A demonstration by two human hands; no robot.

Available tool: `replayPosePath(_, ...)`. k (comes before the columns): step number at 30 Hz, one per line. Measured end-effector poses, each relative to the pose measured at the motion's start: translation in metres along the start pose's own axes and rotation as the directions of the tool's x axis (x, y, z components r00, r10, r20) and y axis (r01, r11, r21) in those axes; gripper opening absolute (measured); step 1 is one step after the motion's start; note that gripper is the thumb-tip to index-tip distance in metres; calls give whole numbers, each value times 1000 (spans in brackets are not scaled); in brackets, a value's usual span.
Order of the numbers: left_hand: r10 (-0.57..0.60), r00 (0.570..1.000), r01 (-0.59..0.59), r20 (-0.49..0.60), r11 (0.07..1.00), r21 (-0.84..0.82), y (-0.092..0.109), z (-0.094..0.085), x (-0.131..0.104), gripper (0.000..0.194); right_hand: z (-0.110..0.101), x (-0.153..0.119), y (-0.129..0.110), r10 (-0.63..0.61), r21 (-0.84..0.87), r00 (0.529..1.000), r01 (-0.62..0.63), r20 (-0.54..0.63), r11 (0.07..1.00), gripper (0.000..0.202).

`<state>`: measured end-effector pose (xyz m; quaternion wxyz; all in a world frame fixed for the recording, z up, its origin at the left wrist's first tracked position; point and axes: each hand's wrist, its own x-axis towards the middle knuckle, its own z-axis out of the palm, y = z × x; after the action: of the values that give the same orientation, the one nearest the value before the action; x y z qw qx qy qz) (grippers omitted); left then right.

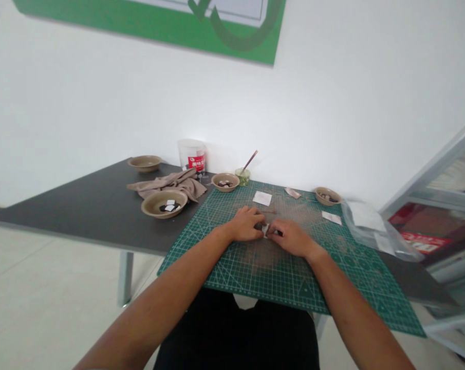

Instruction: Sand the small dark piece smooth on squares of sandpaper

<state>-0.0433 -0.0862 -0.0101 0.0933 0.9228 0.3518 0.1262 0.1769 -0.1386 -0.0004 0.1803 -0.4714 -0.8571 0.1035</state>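
Note:
My left hand (246, 224) and my right hand (292, 238) meet over the green cutting mat (232, 267). Between their fingertips is a small white piece (265, 231), pinched from both sides; its kind is too small to make out. Something dark shows by the fingers of each hand. Brownish dust is spread on the mat around them. Just beyond the hands lies a white square sheet (262, 198), and a smaller white sheet (331, 218) rests off to the right.
Bowls stand on the dark table (81, 205): one with black and white pieces (161, 211), one with brown pieces (225, 189), another at right (328, 203). Nearby are a brown cloth (166, 184), a plastic tub (191, 154), a small jar with a brush (243, 177), and a plastic bag (371, 226).

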Motion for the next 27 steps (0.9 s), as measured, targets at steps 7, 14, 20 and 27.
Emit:
replayPosePath(7,-1,1000,1,4,1000,-2,0,0,-2,37,-7,-6,6,70,-23,997,-71,-26,997,8)
replayPosePath(14,-2,1000,2,7,1000,-5,0,1,-1,38,-2,1,8,85,7,995,-85,-55,996,11)
replayPosePath(20,2,1000,-2,3,1000,-3,2,0,-1,37,-10,-10,2,24,83,998,-29,55,996,7)
replayPosePath(27,7,1000,-7,2,1000,-12,1,1,1,37,-2,4,4,59,34,998,-58,-34,998,10)
